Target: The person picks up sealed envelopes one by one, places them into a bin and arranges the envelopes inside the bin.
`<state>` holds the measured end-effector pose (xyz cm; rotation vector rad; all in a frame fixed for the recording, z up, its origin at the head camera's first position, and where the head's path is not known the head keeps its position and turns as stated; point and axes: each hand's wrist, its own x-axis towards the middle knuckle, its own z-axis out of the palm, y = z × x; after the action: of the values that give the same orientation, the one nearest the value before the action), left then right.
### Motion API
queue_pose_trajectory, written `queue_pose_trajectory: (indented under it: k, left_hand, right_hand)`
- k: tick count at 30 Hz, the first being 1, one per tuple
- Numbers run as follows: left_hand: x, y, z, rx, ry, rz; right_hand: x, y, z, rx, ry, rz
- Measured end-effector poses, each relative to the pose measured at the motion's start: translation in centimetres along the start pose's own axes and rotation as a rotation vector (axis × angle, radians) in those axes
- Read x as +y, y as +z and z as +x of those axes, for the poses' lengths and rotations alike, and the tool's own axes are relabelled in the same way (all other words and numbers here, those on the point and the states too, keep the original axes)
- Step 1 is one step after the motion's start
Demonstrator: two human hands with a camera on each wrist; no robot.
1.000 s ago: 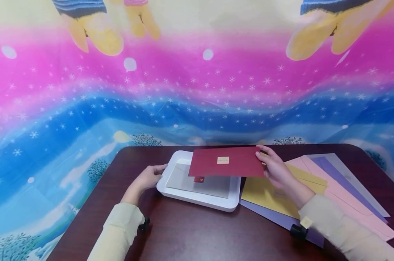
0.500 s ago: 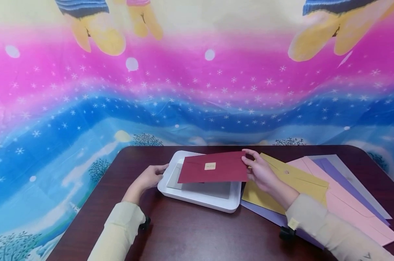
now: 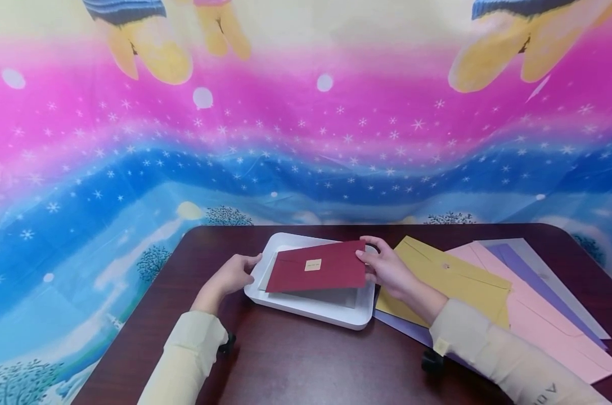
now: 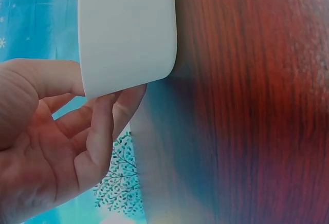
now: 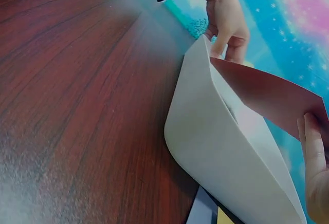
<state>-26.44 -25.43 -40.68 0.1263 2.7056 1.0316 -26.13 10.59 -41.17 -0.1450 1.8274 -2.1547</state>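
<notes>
A white tray (image 3: 306, 316) stands on the table with a grey envelope (image 3: 336, 296) lying in it. My left hand (image 3: 229, 277) holds the tray's left end. In the left wrist view, the thumb of that hand (image 4: 56, 136) is at the rim and its fingers bend against the outer wall. My right hand (image 3: 391, 271) pinches the right end of a dark red envelope (image 3: 336, 267) with a small cream label. This envelope slants above the tray, its left end lower, and covers much of the grey one. The right wrist view shows the red envelope (image 5: 272, 90) partly within the tray walls.
Right of the tray, a yellow envelope (image 3: 453, 281) overlaps a pink one (image 3: 544, 315). Purple (image 3: 505, 259) and pale grey (image 3: 518, 246) envelopes lie farther right. Another purple envelope (image 3: 404, 327) sticks out under the yellow. A printed curtain (image 3: 306, 140) hangs behind the dark table (image 3: 311, 365).
My right hand has carried the red envelope left and down over the tray, tilting its left end lower. More of the yellow envelope shows. The left hand stays at the tray.
</notes>
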Motion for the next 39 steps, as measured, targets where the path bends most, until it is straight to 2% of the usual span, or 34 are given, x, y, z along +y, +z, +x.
queue_pose_trajectory:
  k: [15,21,28,35,39]
  left_hand:
    - [0.2,0.1,0.1,0.005,-0.011,0.048]
    - [0.3,0.1,0.0,0.009,-0.008,0.051]
    - [0.4,0.0,-0.1,0.011,-0.013,0.05]
    - [0.5,-0.1,-0.2,0.008,-0.016,0.055]
    - [0.5,0.0,-0.2,0.007,-0.007,0.053]
  right_hand:
    - [0.7,1.5,0.8,0.041,0.056,0.008]
    - [0.9,1.5,0.9,0.034,0.069,0.012]
    - [0.6,1.1,0.8,-0.034,0.08,0.013]
    - [0.2,1.0,0.4,-0.137,0.121,-0.051]
    - [-0.3,1.1,0.0,-0.155,0.123,-0.049]
